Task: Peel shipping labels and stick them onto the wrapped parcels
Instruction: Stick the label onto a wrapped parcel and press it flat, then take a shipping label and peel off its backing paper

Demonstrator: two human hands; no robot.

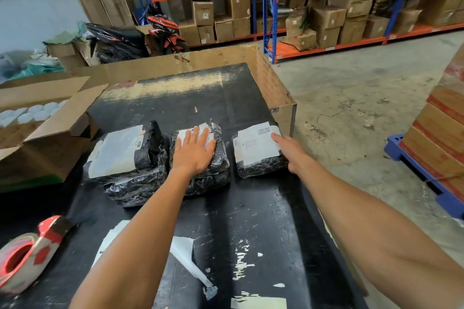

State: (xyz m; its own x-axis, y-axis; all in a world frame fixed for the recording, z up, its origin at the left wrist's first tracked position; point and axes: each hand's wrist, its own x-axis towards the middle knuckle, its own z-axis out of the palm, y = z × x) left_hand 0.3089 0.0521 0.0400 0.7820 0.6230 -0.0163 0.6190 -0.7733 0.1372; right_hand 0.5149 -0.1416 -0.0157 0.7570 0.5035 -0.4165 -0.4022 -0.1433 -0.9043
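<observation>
Three black wrapped parcels sit in a row on the black surface [251, 208], each with a white label on top. The left hand [194, 150] presses flat, fingers spread, on the middle parcel [218, 158] and its label [209, 130]. The right hand [288, 150] rests with straight fingers on the right parcel [258, 165], fingertips on its label [253, 145]. The left parcel [120, 158] lies untouched.

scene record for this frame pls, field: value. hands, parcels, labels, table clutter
left hand: flat, fingers straight, pressing the label on the middle parcel
right hand: on the right edge of the right parcel, fingers extended
left parcel: labelled, untouched, on top of another black parcel
labels: white label on top of all three upper parcels
table: black, scuffed
tape dispenser: near left corner
backing paper: white scraps near the front edge
</observation>
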